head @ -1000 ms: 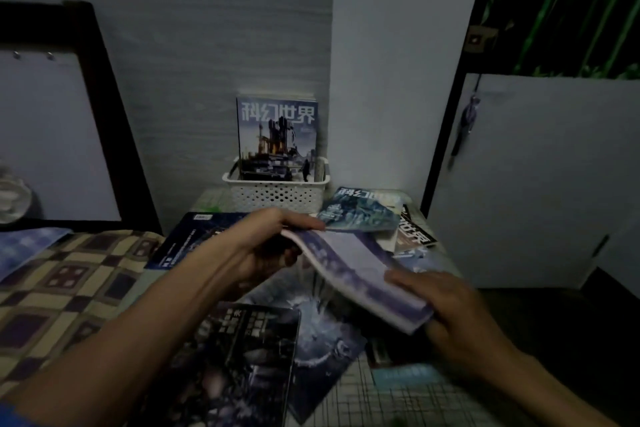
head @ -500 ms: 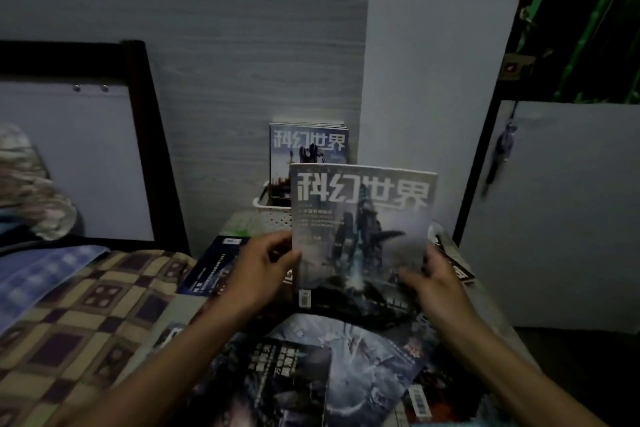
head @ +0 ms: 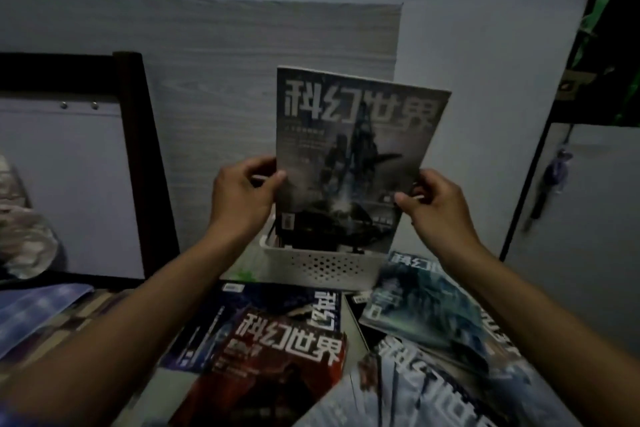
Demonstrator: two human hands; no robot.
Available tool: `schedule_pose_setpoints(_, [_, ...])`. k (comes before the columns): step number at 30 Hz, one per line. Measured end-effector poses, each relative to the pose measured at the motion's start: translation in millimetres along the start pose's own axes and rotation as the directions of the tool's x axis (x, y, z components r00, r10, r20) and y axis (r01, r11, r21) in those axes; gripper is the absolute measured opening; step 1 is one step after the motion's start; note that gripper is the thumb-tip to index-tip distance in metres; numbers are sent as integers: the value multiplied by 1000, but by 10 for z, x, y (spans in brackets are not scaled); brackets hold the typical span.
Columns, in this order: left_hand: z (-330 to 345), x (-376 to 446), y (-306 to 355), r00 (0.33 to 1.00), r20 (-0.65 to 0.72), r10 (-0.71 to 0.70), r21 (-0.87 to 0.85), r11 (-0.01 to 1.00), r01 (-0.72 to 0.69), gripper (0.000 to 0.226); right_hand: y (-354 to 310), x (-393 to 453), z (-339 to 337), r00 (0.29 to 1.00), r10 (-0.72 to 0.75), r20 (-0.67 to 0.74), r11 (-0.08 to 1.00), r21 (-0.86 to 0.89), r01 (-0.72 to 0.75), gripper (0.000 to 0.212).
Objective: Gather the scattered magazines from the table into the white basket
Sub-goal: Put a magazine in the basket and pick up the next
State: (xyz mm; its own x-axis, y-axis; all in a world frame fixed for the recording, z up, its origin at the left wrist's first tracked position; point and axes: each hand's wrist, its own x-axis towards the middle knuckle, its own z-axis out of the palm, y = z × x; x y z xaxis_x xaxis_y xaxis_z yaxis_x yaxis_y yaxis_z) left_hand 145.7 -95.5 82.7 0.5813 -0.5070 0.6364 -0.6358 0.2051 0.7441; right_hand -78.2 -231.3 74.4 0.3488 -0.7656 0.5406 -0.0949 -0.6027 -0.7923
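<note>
A grey magazine (head: 349, 156) with large white title characters stands upright, its lower edge down inside the white basket (head: 322, 267) against the wall. My left hand (head: 242, 194) pinches its left edge and my right hand (head: 436, 204) pinches its right edge. The magazine hides whatever else is in the basket. On the table in front lie several more magazines: a red one (head: 277, 367), a dark blue one (head: 242, 315) under it, a teal one (head: 422, 308) and a pale one (head: 433, 388).
A dark bed frame post (head: 145, 163) stands to the left, with checked bedding (head: 52, 319) below it. A white door (head: 588, 218) with hanging keys (head: 554, 177) is on the right. The basket sits close to the wood-grain wall panel (head: 225, 80).
Both hands lifted the grey magazine off the pile, turned it upright and carried it back over the basket. The view has moved closer to the basket.
</note>
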Motion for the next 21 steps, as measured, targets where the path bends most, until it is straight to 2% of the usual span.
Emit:
schedule_pose_setpoints(2, [85, 219, -112, 1000, -9, -8, 21, 1000, 9, 25, 65, 297, 167, 998, 30, -49, 999, 46, -28, 14])
schedule_pose_setpoints(8, [447, 474, -753, 994, -51, -96, 140, 985, 102, 25, 641, 673, 623, 980, 162, -112, 985, -44, -167, 5])
schedule_pose_setpoints(13, [599, 414, -1252, 989, -37, -141, 234, 961, 146, 23, 1093, 684, 808, 961, 249, -122, 955, -135, -265, 21])
schedule_pose_setpoints(17, [643, 365, -1449, 989, -27, -145, 265, 953, 147, 23, 1258, 659, 912, 958, 258, -125, 939, -202, -279, 18])
schedule_pose_setpoints(21, [653, 345, -1507, 970, -68, -232, 168, 956, 241, 16, 1296, 620, 966, 968, 187, -166, 942, -249, -224, 8])
